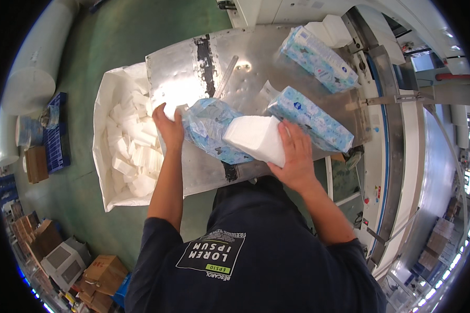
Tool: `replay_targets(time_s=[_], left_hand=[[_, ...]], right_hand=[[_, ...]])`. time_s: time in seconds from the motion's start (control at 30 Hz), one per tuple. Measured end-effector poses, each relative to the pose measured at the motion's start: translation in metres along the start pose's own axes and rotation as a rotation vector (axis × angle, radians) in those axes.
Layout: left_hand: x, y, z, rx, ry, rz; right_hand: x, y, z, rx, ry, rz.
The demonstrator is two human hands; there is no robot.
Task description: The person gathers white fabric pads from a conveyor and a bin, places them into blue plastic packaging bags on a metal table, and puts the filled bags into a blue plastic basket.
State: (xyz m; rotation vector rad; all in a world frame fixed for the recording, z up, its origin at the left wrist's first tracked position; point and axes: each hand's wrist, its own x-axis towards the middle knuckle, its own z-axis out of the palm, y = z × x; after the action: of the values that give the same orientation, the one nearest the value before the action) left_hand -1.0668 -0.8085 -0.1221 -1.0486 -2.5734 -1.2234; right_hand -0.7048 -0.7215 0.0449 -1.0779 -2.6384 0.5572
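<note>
My right hand (297,156) grips the near right end of a white tissue stack (252,137), thumb below and fingers over the top. The stack's other end lies against a crumpled blue printed plastic wrapper (211,127); how far it sits inside is unclear. My left hand (169,129) is at the wrapper's left end, fingers apart, its thumb close to or touching the film. Just beyond my right hand lies a full blue tissue pack (311,119), with a loose clear film flap at its left end. Another tissue pack (319,58) lies farther back.
A metal worktable (254,78) bears a clear ruler-like strip (226,76). Against its left edge stands a large white sack (98,156) holding loose tissue pieces (131,137). White tissue stacks (331,31) lie at the back right, beside a machine (391,156).
</note>
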Motion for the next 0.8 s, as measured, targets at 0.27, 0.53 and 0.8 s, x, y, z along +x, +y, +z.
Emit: replay_targets(time_s=[0.27, 0.53, 0.8], left_hand=[[-0.039, 0.096, 0.032, 0.313, -0.982, 0.491], [-0.052, 0.042, 0.088, 0.703, -1.373, 0.156], [-0.080, 0.049, 0.033, -0.651, -1.346, -0.821]], right_hand=[[0.010, 0.023, -0.018, 0.168, -0.083, 0.133], [-0.007, 0.049, -0.019, 0.198, -0.064, 0.092], [-0.074, 0.140, -0.005, 0.516, 0.061, 0.259]])
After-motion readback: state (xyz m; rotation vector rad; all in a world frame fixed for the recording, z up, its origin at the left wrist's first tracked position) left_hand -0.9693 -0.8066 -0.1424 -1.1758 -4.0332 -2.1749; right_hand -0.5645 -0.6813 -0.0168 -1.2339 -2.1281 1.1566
